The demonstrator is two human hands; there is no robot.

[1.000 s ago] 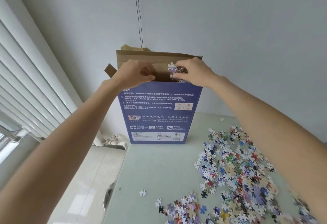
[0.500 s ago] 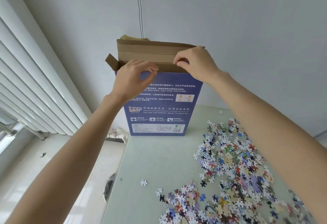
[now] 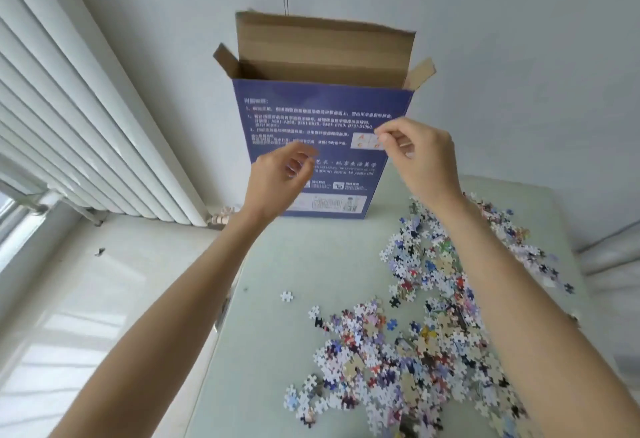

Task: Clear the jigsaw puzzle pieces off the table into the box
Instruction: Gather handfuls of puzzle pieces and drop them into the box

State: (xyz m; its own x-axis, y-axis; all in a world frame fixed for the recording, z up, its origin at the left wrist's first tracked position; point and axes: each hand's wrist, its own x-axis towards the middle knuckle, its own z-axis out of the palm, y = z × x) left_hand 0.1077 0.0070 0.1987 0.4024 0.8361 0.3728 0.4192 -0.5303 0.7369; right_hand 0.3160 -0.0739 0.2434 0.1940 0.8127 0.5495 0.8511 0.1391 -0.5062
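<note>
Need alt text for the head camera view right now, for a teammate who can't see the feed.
Both hands, left hand and right hand, hang empty in front of an upright blue puzzle box with its top flaps open. Hundreds of loose jigsaw pieces lie spread over the pale green table below.

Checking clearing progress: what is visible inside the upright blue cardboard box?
Only the brown inner back wall and flaps of the blue cardboard box show. Its front wall hides the bottom, so any pieces inside cannot be seen.

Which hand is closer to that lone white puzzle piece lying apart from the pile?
Left. The left hand hovers above the lone white puzzle piece; the right hand is farther right.
</note>
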